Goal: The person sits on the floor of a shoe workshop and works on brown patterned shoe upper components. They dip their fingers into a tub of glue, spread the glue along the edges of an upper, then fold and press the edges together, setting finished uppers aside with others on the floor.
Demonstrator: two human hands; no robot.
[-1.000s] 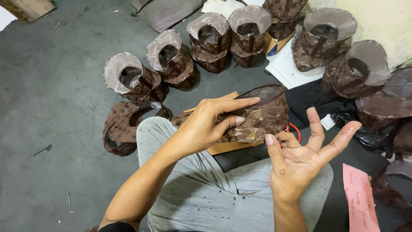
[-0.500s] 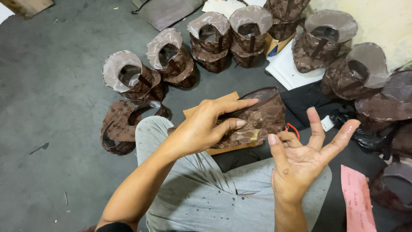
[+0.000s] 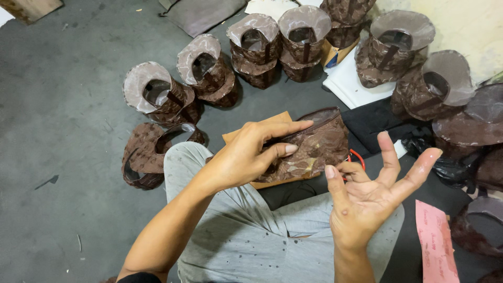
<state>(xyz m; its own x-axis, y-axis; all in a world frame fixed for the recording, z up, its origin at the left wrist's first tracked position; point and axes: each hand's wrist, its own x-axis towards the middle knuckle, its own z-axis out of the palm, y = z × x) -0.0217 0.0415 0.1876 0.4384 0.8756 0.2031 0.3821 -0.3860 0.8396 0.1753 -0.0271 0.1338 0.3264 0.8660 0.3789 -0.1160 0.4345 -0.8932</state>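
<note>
Left hand (image 3: 246, 157) grips the brown patterned fabric pouch (image 3: 314, 144); right hand (image 3: 369, 191) is spread open, palm up, holding nothing.

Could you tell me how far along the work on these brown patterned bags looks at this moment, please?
Done, apparently: formed brown bags stand in rows on the grey floor. In hand: the left hand grips one brown bag over a tan board on the lap; the right hand is open, palm up, beside it. Left: that bag, and possibly the one lying at the knee.
</note>
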